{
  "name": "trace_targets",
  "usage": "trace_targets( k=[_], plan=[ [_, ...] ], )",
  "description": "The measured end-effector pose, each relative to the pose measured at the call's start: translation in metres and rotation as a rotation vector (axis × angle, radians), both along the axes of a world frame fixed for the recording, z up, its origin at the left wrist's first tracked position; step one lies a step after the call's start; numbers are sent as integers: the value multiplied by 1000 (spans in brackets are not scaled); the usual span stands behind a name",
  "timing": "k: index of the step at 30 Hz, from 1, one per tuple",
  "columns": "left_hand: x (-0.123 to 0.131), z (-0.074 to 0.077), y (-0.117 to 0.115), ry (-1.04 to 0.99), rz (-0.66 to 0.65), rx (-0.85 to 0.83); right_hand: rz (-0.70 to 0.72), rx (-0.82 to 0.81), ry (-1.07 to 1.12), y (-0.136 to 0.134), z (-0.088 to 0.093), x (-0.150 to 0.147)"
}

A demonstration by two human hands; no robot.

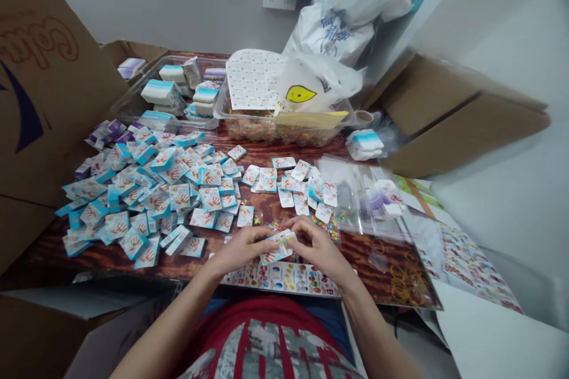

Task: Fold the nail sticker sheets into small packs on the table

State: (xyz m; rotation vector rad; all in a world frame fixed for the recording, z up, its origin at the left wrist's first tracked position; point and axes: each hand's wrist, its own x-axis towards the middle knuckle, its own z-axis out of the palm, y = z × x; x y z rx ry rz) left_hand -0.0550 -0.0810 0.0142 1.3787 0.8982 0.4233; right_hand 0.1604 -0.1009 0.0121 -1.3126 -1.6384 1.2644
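Note:
My left hand [242, 247] and my right hand [317, 244] meet above the table's front edge, and both pinch a small white printed card [278, 247] with a blue edge and a red hand picture. Just below them lies a sheet of colourful stickers [280, 280]. Many similar cards [133, 201] are heaped on the wood-patterned table [262, 204] to the left. A looser group of white cards [293, 186] lies ahead of my hands, with scattered coloured beads [326, 227] near my right hand.
A transparent tub of coloured beads [267, 128] and a transparent tray of blue-and-white packs [166, 92] stand at the back. Plastic bags [355, 189] and rubber bands [404, 284] lie right. Cardboard flaps [462, 109] rise on both sides.

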Motion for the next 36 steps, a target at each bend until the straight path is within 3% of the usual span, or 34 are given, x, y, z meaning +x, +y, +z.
trace_targets(
  k=[6, 14, 20, 26, 30, 36],
  plan=[
    [6, -3, -2, -23, -16, 13, 19, 34, -43, -3, 3, 2],
    [8, -1, -1, 60, 57, 119, -148, 86, -51, -4, -2, -7],
    [11, 5, -1, 123, 62, 154, -77, -105, 137, -3, -5, 6],
    [18, 4, -4, 157, 62, 287, -7, -31, 47, -2, 2, 1],
    [19, -2, -7, 92, 155, 191, 2, 17, 41, -5, 7, -6],
    [30, -14, -13, -35, 337, 26, -159, 159, -53, -9, 3, -19]
  ],
)
